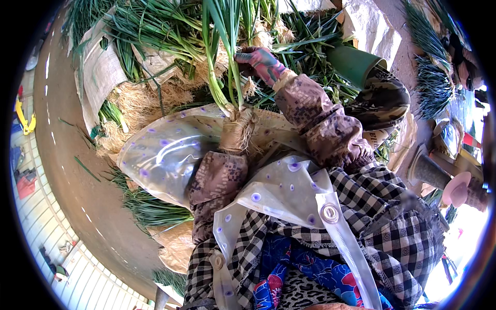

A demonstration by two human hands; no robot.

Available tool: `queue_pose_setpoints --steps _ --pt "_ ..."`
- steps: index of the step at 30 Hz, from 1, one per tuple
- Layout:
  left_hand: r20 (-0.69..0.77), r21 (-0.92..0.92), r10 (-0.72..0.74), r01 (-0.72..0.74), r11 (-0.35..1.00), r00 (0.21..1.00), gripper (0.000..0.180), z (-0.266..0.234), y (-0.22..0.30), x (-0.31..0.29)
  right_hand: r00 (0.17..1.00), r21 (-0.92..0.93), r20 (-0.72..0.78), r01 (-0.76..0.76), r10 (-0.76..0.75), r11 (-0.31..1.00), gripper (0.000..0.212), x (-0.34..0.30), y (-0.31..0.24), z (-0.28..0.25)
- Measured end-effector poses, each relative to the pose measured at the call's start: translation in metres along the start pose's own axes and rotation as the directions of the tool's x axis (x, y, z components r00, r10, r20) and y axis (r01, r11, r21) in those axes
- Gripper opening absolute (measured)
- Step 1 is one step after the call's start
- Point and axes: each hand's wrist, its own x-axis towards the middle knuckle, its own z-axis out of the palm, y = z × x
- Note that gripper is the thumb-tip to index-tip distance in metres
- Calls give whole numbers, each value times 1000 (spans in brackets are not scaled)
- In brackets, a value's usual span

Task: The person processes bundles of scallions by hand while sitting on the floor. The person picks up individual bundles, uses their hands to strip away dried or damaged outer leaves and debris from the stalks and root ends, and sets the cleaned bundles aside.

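A few scallions point(222, 93) stand upright before me, white stalks low and long green leaves rising past the top edge. My left hand point(235, 133), in a beige glove, is closed around their root end, and pale stringy roots spill over it. At the stalks' right side is my right hand point(263, 64), in a pink and grey patterned glove. Its fingers are curled and touch the stalks; what is pinched between them is hidden. Below both hands a clear plastic apron point(160, 160) with purple dots spreads over my lap.
Heaped scallions with pale roots point(147, 106) lie ahead on sacking point(95, 77). More green leaves point(155, 206) are at lower left. A dark green boot point(356, 64) sticks out beyond my right arm. Brown ground point(67, 155) curves along the left, and further bundles point(434, 85) lie far right.
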Motion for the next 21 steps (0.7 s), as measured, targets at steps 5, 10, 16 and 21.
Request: queue_pose_setpoints --steps 5,10,16,21 --pt "-105 106 31 -20 994 994 14 -3 -2 1 984 113 -165 -56 74 992 24 -13 -15 13" --pt "-135 412 4 53 909 991 20 -7 -2 1 993 21 -81 -86 88 996 26 -6 -15 6" --pt "-5 -55 -91 90 994 996 18 -3 11 0 998 289 51 -47 34 956 24 -25 -22 -3" --pt "124 43 -107 103 994 986 23 -1 17 2 991 522 -70 -64 117 851 25 -33 0 8"
